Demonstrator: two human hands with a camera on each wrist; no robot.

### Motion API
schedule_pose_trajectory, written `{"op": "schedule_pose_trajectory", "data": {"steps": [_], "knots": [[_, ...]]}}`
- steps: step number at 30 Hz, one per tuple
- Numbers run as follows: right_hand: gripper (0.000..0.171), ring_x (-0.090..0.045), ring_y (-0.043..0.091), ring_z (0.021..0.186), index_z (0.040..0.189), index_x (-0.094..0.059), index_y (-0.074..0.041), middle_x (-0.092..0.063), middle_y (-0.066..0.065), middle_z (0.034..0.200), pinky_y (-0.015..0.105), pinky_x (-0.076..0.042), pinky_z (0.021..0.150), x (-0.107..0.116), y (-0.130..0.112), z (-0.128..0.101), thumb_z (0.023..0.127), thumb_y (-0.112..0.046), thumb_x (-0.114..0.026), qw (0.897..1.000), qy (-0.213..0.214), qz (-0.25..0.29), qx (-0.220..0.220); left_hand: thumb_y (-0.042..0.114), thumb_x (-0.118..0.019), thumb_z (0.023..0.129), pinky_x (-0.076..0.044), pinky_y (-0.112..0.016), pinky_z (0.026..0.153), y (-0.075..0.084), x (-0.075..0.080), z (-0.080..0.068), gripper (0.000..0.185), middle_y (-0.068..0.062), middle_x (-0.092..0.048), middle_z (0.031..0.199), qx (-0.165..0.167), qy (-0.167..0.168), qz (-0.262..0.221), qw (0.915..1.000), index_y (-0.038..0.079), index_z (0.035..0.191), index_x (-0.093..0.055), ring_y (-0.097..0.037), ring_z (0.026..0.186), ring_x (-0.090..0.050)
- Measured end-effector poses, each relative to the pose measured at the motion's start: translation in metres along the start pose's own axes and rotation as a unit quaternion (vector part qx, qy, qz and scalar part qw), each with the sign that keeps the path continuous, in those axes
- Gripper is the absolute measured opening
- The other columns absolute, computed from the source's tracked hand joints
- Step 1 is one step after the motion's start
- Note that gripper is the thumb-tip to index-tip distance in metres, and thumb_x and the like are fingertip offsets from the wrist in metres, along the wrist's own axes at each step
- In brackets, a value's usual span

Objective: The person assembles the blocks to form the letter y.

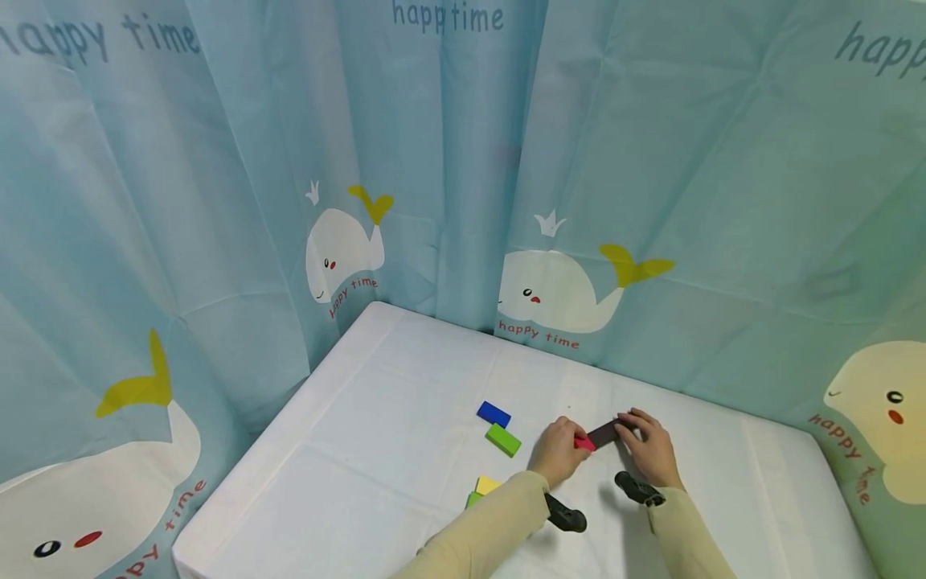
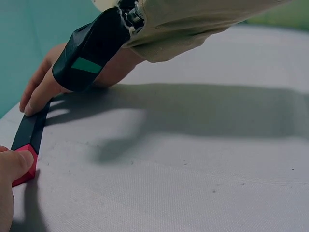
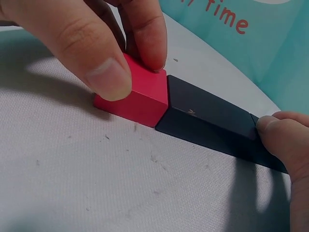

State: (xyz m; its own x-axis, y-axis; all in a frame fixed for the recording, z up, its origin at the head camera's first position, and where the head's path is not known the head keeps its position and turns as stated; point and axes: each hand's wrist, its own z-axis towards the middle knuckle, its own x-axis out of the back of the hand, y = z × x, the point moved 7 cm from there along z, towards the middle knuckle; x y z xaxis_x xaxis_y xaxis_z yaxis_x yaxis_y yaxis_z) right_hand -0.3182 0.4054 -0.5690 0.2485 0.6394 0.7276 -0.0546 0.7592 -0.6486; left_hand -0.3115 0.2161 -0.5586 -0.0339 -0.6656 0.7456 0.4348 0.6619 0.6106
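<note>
Right wrist: red block [image 3: 137, 99] within left grip [image 3: 111, 43].

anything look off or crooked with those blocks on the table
Nothing stands out. The red block sits end to end against the black block, touching, each held by one hand. The blue block and green block lie flat and apart on the white table. No damage or spills show.

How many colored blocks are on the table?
6 in view. A blue block and a green block lie left of the hands. A red block butts against a black block between the hands. A yellow block and another green one peek from behind the sleeve; more may be hidden.
</note>
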Motion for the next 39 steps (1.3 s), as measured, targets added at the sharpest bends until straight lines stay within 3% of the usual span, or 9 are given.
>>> {"op": "schedule_pose_trajectory", "data": {"steps": [30, 39], "knots": [[0.036, -0.037, 0.052, 0.128, 0.122, -0.063, 0.008, -0.046, 0.03, 0.138, 0.063, -0.026, 0.104, 0.001, -0.001, -0.003, 0.095, -0.017, -0.064, 1.0, 0.022, 0.01, 0.0, 0.028, -0.079, 0.083, -0.04, -0.013, 0.07, -0.005, -0.005, 0.0, 0.018, 0.012, -0.056, 0.09, 0.014, -0.005, 0.004, 0.9999, 0.02, 0.097, -0.069, 0.0, 0.079, -0.05], [0.044, -0.035, 0.052, 0.13, 0.125, -0.06, 0.008, -0.044, 0.03, 0.14, 0.063, -0.025, 0.105, -0.001, 0.001, -0.001, 0.093, -0.021, -0.068, 1.0, 0.019, 0.007, -0.012, 0.028, -0.079, 0.084, -0.041, -0.013, 0.073, -0.006, -0.009, 0.001, 0.021, 0.011, -0.056, 0.092, 0.008, -0.011, 0.002, 0.9999, 0.019, 0.099, -0.069, 0.001, 0.082, -0.05]]}}
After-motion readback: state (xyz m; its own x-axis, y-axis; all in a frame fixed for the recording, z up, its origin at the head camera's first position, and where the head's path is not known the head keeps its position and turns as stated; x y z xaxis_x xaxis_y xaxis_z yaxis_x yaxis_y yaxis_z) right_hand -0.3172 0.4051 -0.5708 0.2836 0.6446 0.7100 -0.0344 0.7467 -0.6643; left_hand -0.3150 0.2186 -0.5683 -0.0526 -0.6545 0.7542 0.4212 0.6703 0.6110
